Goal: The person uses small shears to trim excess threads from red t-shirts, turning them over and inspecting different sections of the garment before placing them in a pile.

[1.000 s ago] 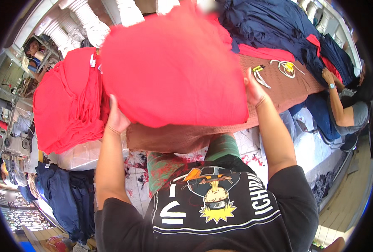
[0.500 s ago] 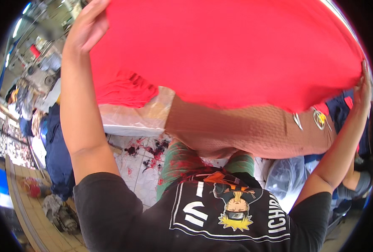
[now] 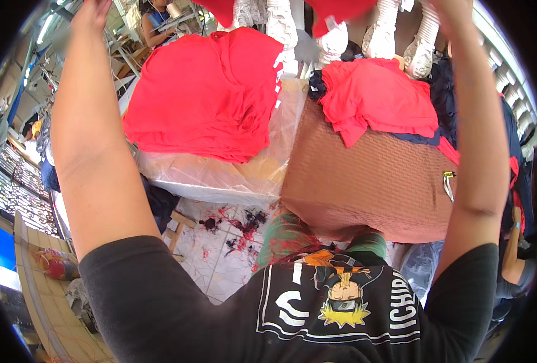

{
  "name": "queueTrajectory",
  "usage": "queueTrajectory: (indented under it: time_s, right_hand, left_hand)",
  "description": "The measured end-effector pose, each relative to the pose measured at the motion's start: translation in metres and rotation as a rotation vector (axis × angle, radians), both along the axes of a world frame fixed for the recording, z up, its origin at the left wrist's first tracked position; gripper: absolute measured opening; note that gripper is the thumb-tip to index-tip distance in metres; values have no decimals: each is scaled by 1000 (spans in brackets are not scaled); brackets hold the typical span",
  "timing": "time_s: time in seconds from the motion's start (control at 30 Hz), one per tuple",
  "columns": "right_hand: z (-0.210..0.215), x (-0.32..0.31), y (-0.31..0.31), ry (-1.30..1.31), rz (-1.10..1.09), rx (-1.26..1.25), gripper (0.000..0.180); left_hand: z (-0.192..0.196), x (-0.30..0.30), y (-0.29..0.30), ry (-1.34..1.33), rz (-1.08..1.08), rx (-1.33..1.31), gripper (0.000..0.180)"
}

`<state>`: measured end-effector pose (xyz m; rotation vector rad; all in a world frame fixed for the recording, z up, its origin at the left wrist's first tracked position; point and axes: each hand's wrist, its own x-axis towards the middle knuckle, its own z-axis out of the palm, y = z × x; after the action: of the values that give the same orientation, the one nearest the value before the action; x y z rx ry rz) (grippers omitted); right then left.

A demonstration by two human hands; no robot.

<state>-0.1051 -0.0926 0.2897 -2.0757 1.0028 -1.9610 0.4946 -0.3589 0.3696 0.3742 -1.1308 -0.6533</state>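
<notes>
The left hand (image 3: 91, 13) is raised at the top edge; whether its fingers grip anything cannot be told. Below lies a stack of red shirts (image 3: 205, 94) on clear plastic sheeting (image 3: 220, 175). A red cloth (image 3: 335, 9) hangs overhead at the top. A smaller red pile (image 3: 383, 100) rests on a brown woven surface (image 3: 371, 181). The right hand (image 3: 450, 7) is cut off, grip unclear.

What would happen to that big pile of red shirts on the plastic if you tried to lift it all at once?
The red shirt pile would probably flop and sag: its edges already droop unevenly. Stacked this thick, it likely weighs a fair bit. It might slide too, since the clear plastic sheet under it looks smooth.
</notes>
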Motion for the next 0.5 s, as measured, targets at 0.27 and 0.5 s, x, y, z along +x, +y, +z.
queueTrajectory:
  time_s: [0.27,0.5]
  right_hand:
    - [-181,76,-24,928,288,357,45]
    - [-311,-62,67,799,-190,816,41]
  left_hand:
    - [-244,67,35,-307,279,1093,25]
    - [-275,-160,22,-575,345,114,30]
